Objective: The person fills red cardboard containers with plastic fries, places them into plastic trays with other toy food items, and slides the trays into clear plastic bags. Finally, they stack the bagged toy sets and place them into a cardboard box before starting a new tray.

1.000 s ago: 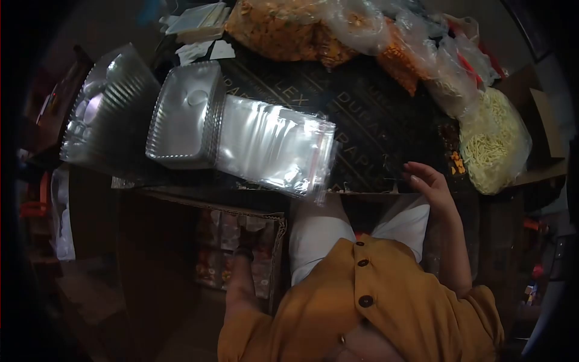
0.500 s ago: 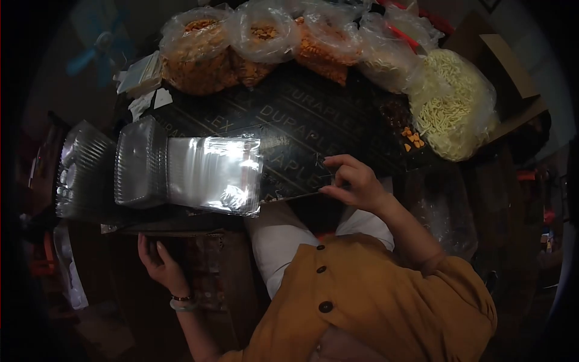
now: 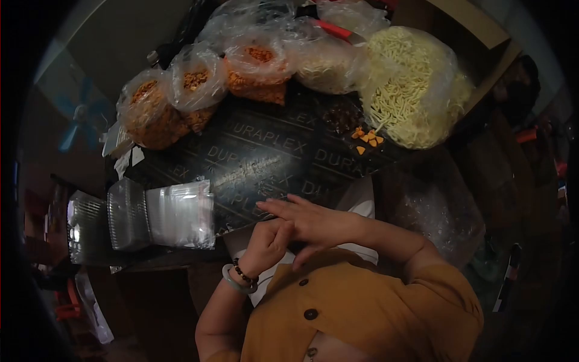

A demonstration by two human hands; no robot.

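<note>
Just right of the stack of clear sleeves (image 3: 181,214), at the near edge of the dark tabletop (image 3: 265,142), the head view shows the left hand (image 3: 265,242), fingers curled together, touching the right hand (image 3: 313,224), whose fingers reach out with the thumb apart. Left of the stack stand ribbed clear trays (image 3: 128,216); beyond it, far right, sits a bag of pale sticks (image 3: 407,90).
</note>
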